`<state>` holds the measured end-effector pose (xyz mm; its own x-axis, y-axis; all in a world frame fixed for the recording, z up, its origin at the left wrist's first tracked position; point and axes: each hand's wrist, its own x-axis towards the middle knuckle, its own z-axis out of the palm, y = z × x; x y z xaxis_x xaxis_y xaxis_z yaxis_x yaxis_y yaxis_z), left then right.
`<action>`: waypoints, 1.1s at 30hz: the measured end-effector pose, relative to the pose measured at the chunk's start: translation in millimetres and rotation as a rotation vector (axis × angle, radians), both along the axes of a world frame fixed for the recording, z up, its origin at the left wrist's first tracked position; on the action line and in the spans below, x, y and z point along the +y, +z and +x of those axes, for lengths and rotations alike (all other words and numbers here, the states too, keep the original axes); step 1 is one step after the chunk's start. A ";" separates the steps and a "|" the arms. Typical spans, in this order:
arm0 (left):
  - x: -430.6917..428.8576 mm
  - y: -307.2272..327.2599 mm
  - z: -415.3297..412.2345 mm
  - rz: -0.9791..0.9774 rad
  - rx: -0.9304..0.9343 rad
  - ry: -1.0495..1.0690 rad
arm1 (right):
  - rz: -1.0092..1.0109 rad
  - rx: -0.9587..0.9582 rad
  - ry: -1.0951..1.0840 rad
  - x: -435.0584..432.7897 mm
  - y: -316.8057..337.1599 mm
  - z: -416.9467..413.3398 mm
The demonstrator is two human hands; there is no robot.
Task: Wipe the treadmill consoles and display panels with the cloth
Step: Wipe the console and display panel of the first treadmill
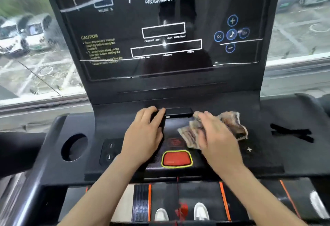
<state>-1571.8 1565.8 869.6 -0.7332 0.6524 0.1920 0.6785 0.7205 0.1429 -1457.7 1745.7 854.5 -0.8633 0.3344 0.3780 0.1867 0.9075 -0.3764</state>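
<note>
In the head view, our right hand (215, 137) lay nearly flat, fingers spread on the crumpled brown patterned cloth (232, 124) (pressing, not clutching), which trailed rightward past the fingertips across the black treadmill console (278, 111). Our left hand (144, 133) rested empty, fingers relaxed. The glossy black display panel (125, 26) rose beyond both.

The display panel (160, 29) is rising steeply behind the console deck (267, 115), walling off any reach straight ahead. The left hand (142, 136) is lying flat on the deck's middle and the right hand (216, 136) is pressing flat on the cloth (230, 124) near it, so the 2 are filling the centre. A narrow lane is running between them down to the red button (176, 158). At the left, the cup holder (74, 147) is cutting a hole in the deck. At the right, bare deck is lying open between the cloth and the crossed black straps (292, 133).
</note>
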 end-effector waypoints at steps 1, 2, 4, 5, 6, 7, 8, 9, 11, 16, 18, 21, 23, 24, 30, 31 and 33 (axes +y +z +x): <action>-4.0 -1.8 -2.8 0.001 0.013 -0.030 | -0.064 0.079 -0.076 16.0 5.4 4.7; -7.1 -1.7 -5.3 0.012 0.019 -0.053 | -0.171 0.120 -0.179 32.5 14.3 8.7; -10.2 -0.3 -12.1 0.046 0.006 -0.086 | -0.334 0.224 -0.319 49.6 32.5 4.7; -10.8 0.9 -15.6 0.069 -0.017 -0.093 | -0.357 0.292 -0.327 48.9 40.2 -7.1; -12.0 2.9 -18.4 0.097 -0.042 -0.093 | -0.359 0.358 -0.301 43.0 48.9 -24.2; -14.4 5.4 -21.4 0.127 -0.061 -0.088 | -0.348 0.398 -0.262 34.0 56.2 -44.2; -19.4 8.2 -24.6 0.162 -0.066 -0.077 | -0.309 0.406 -0.234 25.1 61.2 -62.8; -26.7 11.2 -29.5 0.199 -0.055 -0.055 | -0.243 0.391 -0.243 18.1 62.5 -77.9; -46.9 17.5 -42.6 0.257 -0.002 0.015 | -0.092 0.309 -0.337 5.7 58.1 -93.8; -102.4 23.2 -77.1 0.332 0.007 0.233 | 0.112 0.314 -0.076 -72.7 48.0 -128.8; -114.0 19.9 -83.8 0.398 -0.031 0.289 | 0.161 0.266 0.040 -116.4 48.3 -159.4; -120.4 17.7 -95.6 0.562 -0.081 0.334 | 0.209 0.232 0.179 -151.4 48.3 -178.7; -118.2 18.2 -101.2 0.747 -0.292 0.386 | 0.222 0.183 0.235 -133.2 42.9 -163.4; -115.2 17.7 -102.6 0.821 -0.418 0.401 | 0.204 0.181 0.223 -115.4 39.8 -151.0; -102.4 -9.5 -102.8 0.759 -0.521 0.471 | 0.100 0.285 -0.090 -57.2 30.7 -107.4; -102.0 -12.1 -103.9 0.755 -0.514 0.466 | 0.118 0.302 -0.083 -70.1 29.0 -114.1; -102.8 -13.3 -105.6 0.745 -0.482 0.446 | 0.159 0.309 0.042 -104.3 28.2 -136.2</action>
